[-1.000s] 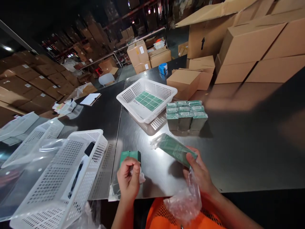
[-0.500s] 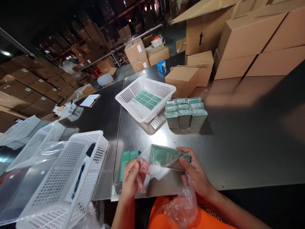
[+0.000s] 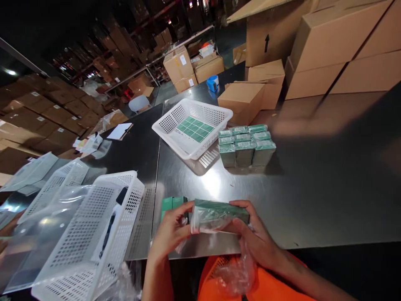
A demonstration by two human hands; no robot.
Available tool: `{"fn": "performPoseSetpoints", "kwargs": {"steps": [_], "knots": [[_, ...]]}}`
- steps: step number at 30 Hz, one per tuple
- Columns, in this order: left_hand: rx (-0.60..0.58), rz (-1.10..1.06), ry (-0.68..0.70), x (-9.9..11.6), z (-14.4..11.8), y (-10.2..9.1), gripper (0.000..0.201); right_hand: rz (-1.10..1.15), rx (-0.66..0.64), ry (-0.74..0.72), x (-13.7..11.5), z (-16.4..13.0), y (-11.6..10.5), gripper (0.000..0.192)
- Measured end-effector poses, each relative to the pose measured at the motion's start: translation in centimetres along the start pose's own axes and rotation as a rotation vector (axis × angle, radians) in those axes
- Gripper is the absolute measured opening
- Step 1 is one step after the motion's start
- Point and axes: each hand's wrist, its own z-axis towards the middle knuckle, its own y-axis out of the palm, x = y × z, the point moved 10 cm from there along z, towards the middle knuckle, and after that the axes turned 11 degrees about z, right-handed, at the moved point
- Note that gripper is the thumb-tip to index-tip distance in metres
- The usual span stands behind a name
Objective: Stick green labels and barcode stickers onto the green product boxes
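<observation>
A long green box [image 3: 221, 211], partly covered in clear plastic wrap, is held level between my two hands over the table's front edge. My left hand [image 3: 173, 225] grips its left end, fingers on top and thumb on the near side, with film bunched there. At the other end, my right hand [image 3: 253, 230] closes on the box with the thumb across its near face. Loose clear plastic [image 3: 236, 271] hangs below my right hand over orange cloth. Behind my left hand, green boxes [image 3: 172, 202] lie on the table, partly hidden.
Several wrapped green boxes [image 3: 246, 146] stand grouped beyond my hands. Beside them, a white basket [image 3: 225, 115] holds a sheet of green labels. Another white basket [image 3: 134, 184] with a black marker-like item stands left. Cardboard boxes [image 3: 241, 100] and a blue tape dispenser [image 3: 213, 83] are farther back.
My left hand has moved from the bunched film onto the box's left end. The film now lies closer around the box, which has tilted level.
</observation>
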Motion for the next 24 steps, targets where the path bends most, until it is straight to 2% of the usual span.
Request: {"fn": "performPoseSetpoints", "kwargs": {"steps": [3,6,8,12,14,16,19,22,24], "knots": [[0.048,-0.093,0.204,1.6,-0.3,0.2,0.060,0.136,-0.054,0.090,1.2,-0.3,1.0,0.054],[0.205,-0.276,0.299,1.8,-0.8,-0.1,0.072,0.158,-0.085,0.157,2.1,-0.6,1.6,0.054],[0.301,-0.382,0.284,1.3,-0.7,-0.2,0.071,0.121,-0.088,0.164,2.4,-0.7,1.7,0.053],[0.372,-0.444,0.137,0.5,0.3,0.0,0.054,0.025,-0.080,0.140,2.5,-0.7,1.6,0.052],[0.513,-0.381,0.068,0.2,0.2,-1.3,0.046,-0.001,-0.045,0.112,2.2,-0.7,1.2,0.051],[0.629,-0.230,0.053,0.5,-0.4,-2.7,0.036,0.001,-0.023,0.080,1.9,-0.6,1.0,0.049],[0.631,-0.115,0.109,1.0,-0.8,-3.1,0.025,0.006,-0.067,0.053,1.4,-0.7,1.4,0.045],[0.611,-0.175,0.191,1.3,-1.1,-3.3,0.021,-0.051,-0.130,0.058,1.5,-1.0,2.0,0.043],[0.540,-0.192,0.230,1.8,-1.0,-2.9,0.020,-0.085,-0.120,0.052,1.7,-1.1,1.9,0.044]]}}
